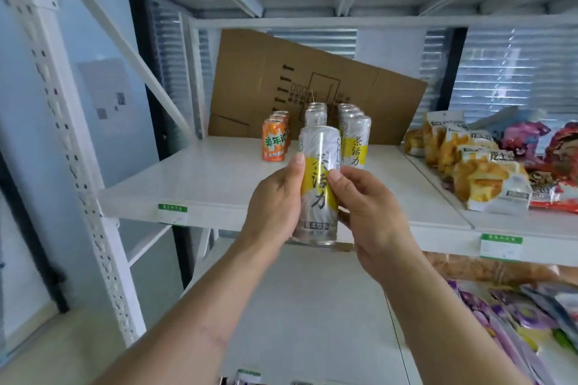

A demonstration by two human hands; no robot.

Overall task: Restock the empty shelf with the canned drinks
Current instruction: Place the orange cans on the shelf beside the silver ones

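A tall silver can (pixel 317 184) with a yellow label is held upright in front of the shelf (pixel 200 184), its long axis close to vertical and its base below the shelf's front edge. It is gripped from both sides: the left hand (pixel 275 197) is wrapped round its left flank with the thumb laid up the label, and the right hand (pixel 366 200) is curled round its right flank with the thumb pressed on the label. Neither hand is clearly nearer the shelf.

The move ahead turns on one relation: the open spot appears to lie beyond and above the grip, at the front of the left silver row (pixel 316 114), so the can would have to be lifted over the edge and pushed away. A second silver row (pixel 353 131) stands just right of that row, and orange cans (pixel 275 141) stand just left of it. Behind the rows a cardboard sheet (pixel 300 84) is leant at a tilt.

The cans are smooth, glossy metal cylinders; the shelf is flat, white painted metal. To the right of the rows, crinkled snack bags (pixel 475 172) are laid.
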